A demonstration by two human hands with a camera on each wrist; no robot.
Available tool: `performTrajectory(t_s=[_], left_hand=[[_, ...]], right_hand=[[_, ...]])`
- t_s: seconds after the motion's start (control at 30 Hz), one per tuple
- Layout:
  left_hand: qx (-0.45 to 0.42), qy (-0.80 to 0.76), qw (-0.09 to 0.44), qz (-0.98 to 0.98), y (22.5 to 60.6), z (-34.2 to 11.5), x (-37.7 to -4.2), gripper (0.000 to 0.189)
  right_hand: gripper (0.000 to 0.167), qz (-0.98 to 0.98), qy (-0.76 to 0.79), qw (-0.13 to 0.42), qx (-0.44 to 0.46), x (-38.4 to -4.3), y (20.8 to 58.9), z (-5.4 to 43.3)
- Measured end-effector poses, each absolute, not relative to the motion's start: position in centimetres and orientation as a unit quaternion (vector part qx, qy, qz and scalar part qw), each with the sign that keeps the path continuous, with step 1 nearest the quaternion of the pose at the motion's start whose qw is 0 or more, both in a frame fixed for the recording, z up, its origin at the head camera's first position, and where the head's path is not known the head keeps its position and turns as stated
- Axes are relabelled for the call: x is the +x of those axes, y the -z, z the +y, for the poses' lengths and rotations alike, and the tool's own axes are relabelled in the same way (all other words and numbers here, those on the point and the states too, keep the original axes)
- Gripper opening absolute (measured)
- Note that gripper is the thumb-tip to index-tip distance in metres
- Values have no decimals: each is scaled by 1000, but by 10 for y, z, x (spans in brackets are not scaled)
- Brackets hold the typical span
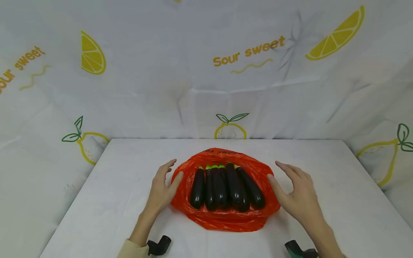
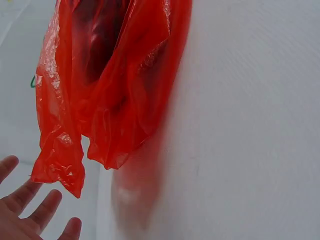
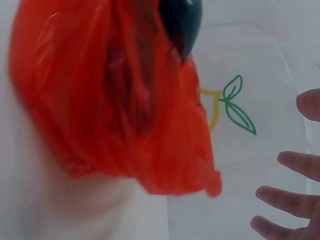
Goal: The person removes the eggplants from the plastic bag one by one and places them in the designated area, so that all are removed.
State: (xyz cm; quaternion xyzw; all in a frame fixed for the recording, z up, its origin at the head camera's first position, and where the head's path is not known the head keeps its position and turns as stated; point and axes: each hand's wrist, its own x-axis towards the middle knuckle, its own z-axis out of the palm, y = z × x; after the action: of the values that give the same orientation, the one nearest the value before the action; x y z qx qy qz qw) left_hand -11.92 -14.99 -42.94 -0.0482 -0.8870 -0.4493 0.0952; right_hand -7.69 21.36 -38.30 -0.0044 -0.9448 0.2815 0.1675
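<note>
Several dark eggplants (image 1: 221,188) with green tops lie side by side in an open red plastic bag (image 1: 232,224) on the table. At the bag's left edge is my left hand (image 1: 162,190), its thumb overlapping the red plastic in the head view. My right hand (image 1: 301,195) stands at the opposite edge, thumb close by the rim and fingers pointing away. Both hands have spread, relaxed fingers and hold nothing. In the left wrist view, fingertips (image 2: 46,207) are right at a hanging corner of the bag (image 2: 125,100). An eggplant end (image 3: 182,25) shows above the bag in the right wrist view.
The white tabletop (image 1: 129,172) extends around the bag. Behind it rises a white cloth (image 1: 145,89) printed with lemons and lettering. Black wrist-worn devices (image 1: 159,245) show below both hands near the front.
</note>
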Motion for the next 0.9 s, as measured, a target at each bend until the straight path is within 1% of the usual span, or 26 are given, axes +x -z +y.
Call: performTrajectory(t_s=[0.17,0.4,0.57,0.77,0.9], left_hand=[[-21,488,93,-868,433,-149,-125,54],[6,527,106,-843,442,-151,-134,46],[12,540,109,-834,453,-152,-143,43],[22,552,119,-825,464,-152,-150,34],[26,552,127,-824,470,-153,-153,26]], right_hand=[[52,-927,-328,182,11,-81,376,204],[51,-918,-349,187,22,-83,372,194],[53,-913,-363,180,39,-84,372,189],[52,-904,-378,184,71,-85,375,184],[53,-902,-389,163,87,-86,377,180]])
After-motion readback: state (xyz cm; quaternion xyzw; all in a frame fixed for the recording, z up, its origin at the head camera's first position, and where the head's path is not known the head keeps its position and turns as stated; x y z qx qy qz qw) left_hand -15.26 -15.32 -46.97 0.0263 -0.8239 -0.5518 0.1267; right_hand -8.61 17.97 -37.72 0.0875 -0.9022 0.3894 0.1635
